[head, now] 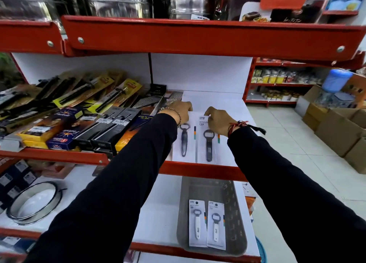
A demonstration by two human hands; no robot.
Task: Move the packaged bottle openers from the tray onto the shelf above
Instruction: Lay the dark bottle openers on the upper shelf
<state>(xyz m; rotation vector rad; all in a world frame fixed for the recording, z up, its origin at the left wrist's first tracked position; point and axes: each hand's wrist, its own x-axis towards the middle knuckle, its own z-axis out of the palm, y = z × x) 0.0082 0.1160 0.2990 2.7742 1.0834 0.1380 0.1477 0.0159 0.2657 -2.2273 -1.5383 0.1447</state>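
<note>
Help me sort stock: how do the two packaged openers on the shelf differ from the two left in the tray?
The shelf pair have dark handles; the tray pair have white handles. The shelf pair lie on the white shelf, with the left hand and right hand at their top edges; the tray pair lie untouched in the grey tray below. All four sit flat, side by side, on white backing cards.
</note>
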